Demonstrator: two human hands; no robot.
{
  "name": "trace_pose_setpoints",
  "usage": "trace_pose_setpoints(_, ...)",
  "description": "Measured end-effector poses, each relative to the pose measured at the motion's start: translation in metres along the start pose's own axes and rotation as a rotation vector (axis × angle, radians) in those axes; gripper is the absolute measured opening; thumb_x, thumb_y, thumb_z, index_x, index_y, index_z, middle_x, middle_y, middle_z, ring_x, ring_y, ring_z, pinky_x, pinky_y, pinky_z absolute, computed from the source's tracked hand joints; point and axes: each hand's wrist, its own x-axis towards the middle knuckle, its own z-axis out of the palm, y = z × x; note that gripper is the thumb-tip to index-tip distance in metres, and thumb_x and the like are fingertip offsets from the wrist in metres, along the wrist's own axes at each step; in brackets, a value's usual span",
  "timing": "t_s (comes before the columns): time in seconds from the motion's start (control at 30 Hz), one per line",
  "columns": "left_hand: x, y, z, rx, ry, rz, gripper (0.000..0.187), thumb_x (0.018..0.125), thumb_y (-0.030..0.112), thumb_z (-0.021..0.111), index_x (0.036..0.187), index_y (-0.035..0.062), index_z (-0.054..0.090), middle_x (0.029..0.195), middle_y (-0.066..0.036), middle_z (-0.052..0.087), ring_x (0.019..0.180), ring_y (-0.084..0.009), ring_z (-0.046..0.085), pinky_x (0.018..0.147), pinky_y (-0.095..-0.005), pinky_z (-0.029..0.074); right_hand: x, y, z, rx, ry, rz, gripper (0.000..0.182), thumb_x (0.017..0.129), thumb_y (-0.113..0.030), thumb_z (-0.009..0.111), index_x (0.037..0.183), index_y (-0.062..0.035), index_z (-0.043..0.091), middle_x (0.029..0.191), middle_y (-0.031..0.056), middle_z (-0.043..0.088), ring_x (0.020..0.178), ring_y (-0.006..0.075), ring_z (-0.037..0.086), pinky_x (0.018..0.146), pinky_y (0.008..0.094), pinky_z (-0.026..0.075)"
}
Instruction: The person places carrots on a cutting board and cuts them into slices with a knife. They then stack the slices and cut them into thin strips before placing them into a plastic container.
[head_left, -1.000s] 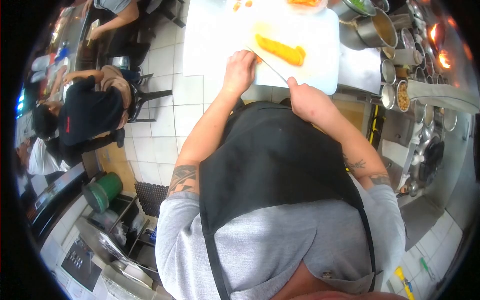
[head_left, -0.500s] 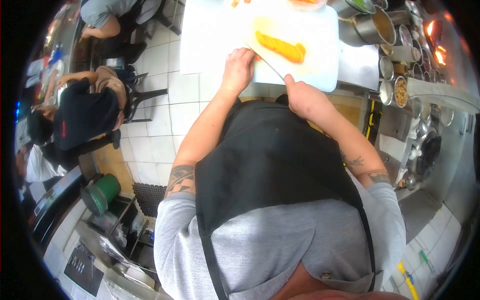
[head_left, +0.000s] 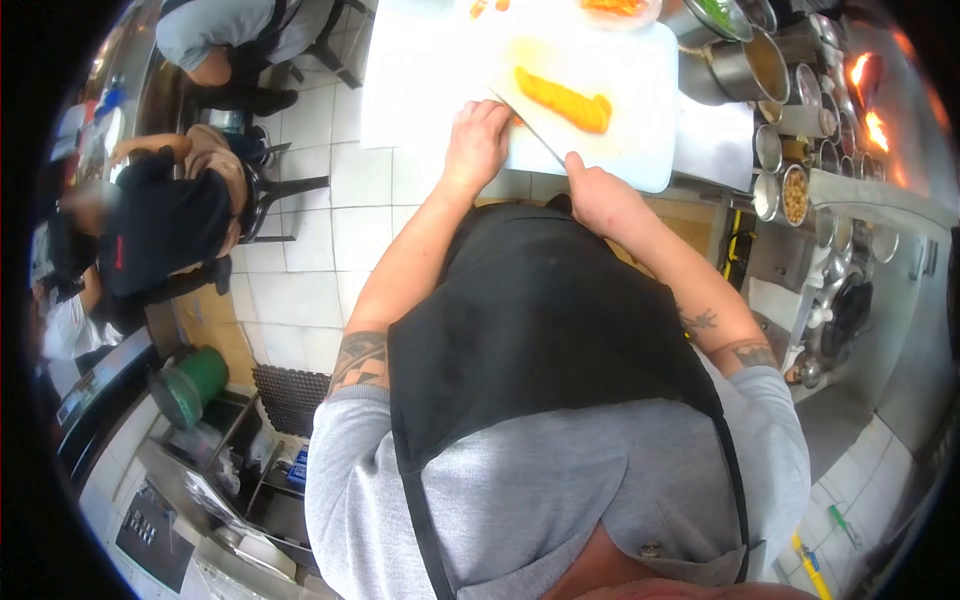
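My right hand [head_left: 600, 193] is wrapped round the handle of a knife [head_left: 530, 127], whose blade points up and left across the white cutting board [head_left: 648, 100]. At the board's near left part, my left hand [head_left: 479, 143] has its fingers curled over a small orange piece [head_left: 517, 121] beside the blade; most of what lies under them is hidden. Beyond the knife lies a row of orange slices [head_left: 563, 100], leaning on one another. Small orange bits [head_left: 478, 9] sit at the board's far edge.
A bowl of orange food [head_left: 622, 10] stands at the far edge. Metal pots [head_left: 752, 66] and a container of round pale food [head_left: 795, 194] are at the right, with flames [head_left: 868, 104] beyond. A seated person [head_left: 170, 222] and another person [head_left: 225, 35] are at the left.
The view has shifted slightly. Both hands keep nearly the same place, and the knife blade looks slightly steeper. The seated person's head has turned.
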Motion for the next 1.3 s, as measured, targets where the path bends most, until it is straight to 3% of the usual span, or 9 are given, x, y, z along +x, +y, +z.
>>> trace_pose_setpoints(0.13,-0.001,-0.003,0.003,-0.003,-0.008,-0.003,0.019,0.084,-0.003,0.067,0.101,0.0042,0.070,0.104,-0.013,0.070,0.096,-0.0381,0.062,0.087,-0.0474,0.052,0.014,0.005,0.010,0.006,0.096,-0.073,0.020,0.099,-0.005,0.045,0.115,0.0055,0.050,0.087,0.0311,0.072,0.085,0.0472,0.073,0.075,0.0562,0.057)
trace_pose_setpoints(0.33,-0.004,-0.005,0.005,0.026,-0.023,-0.023,0.015,0.088,0.002,0.066,0.099,0.0095,0.072,0.103,-0.007,0.068,0.099,-0.0340,0.061,0.088,-0.0461,0.049,-0.015,-0.021,-0.030,0.026,-0.036,0.022,0.021,0.099,-0.004,0.045,0.115,0.0071,0.048,0.085,0.0307,0.071,0.084,0.0485,0.071,0.075,0.0570,0.056)
trace_pose_setpoints(0.63,-0.004,-0.006,0.004,0.004,-0.018,-0.030,0.014,0.087,0.002,0.066,0.098,0.0080,0.072,0.104,-0.009,0.067,0.098,-0.0352,0.061,0.087,-0.0463,0.050,0.018,0.011,0.025,0.034,0.067,-0.038,0.022,0.100,-0.004,0.043,0.118,0.0061,0.048,0.087,0.0318,0.070,0.087,0.0492,0.071,0.077,0.0575,0.056)
trace_pose_setpoints(0.83,-0.011,-0.011,-0.009,-0.189,-0.007,-0.167,0.023,0.089,-0.003,0.068,0.111,0.0028,0.067,0.106,-0.019,0.065,0.104,-0.0409,0.064,0.093,-0.0461,0.053,0.009,0.009,0.003,0.063,0.080,0.024,0.021,0.102,-0.010,0.046,0.119,0.0037,0.048,0.089,0.0310,0.070,0.087,0.0499,0.070,0.078,0.0580,0.055)
trace_pose_setpoints(1.03,-0.003,0.016,-0.041,-0.084,0.141,0.019,0.041,0.093,0.005,0.070,0.132,0.0022,0.057,0.124,-0.021,0.062,0.114,-0.0402,0.063,0.092,-0.0463,0.054,-0.023,0.013,0.004,0.244,0.346,-0.056,0.032,0.101,-0.021,0.064,0.117,0.0007,0.047,0.097,0.0316,0.070,0.091,0.0510,0.068,0.081,0.0571,0.054)
trace_pose_setpoints(1.13,-0.002,0.027,-0.046,-0.367,0.030,-0.677,0.052,0.098,0.018,0.072,0.144,0.0032,0.052,0.138,-0.017,0.060,0.125,-0.0323,0.061,0.101,-0.0420,0.052,-0.035,0.016,0.000,0.333,0.352,-0.006,0.034,0.100,-0.023,0.068,0.117,-0.0019,0.047,0.095,0.0314,0.069,0.089,0.0515,0.067,0.079,0.0557,0.054)
trace_pose_setpoints(1.23,-0.001,0.001,-0.018,-1.294,0.093,-0.908,0.066,0.104,0.036,0.069,0.156,0.0057,0.043,0.150,-0.012,0.055,0.136,-0.0263,0.055,0.110,-0.0391,0.047,-0.039,0.027,-0.003,0.504,0.373,-0.041,0.035,0.100,-0.026,0.069,0.116,-0.0039,0.048,0.093,0.0306,0.070,0.088,0.0511,0.068,0.078,0.0541,0.053)
trace_pose_setpoints(1.27,0.007,-0.003,-0.014,-1.450,-0.011,-0.883,0.073,0.105,0.044,0.066,0.160,0.0069,0.037,0.154,-0.012,0.052,0.139,-0.0269,0.052,0.113,-0.0394,0.045,-0.038,0.030,-0.004,0.564,0.409,-0.073,0.035,0.099,-0.027,0.071,0.115,-0.0045,0.048,0.088,0.0288,0.069,0.084,0.0490,0.068,0.077,0.0531,0.052)
trace_pose_setpoints(1.3,0.016,-0.004,-0.010,-1.600,-0.121,-0.848,0.080,0.105,0.051,0.064,0.164,0.0081,0.032,0.159,-0.012,0.050,0.142,-0.0275,0.050,0.116,-0.0398,0.043,-0.037,0.034,-0.009,0.583,0.416,-0.101,0.033,0.100,-0.026,0.070,0.113,-0.0046,0.049,0.082,0.0215,0.069,0.078,0.0374,0.069,0.073,0.0481,0.053)
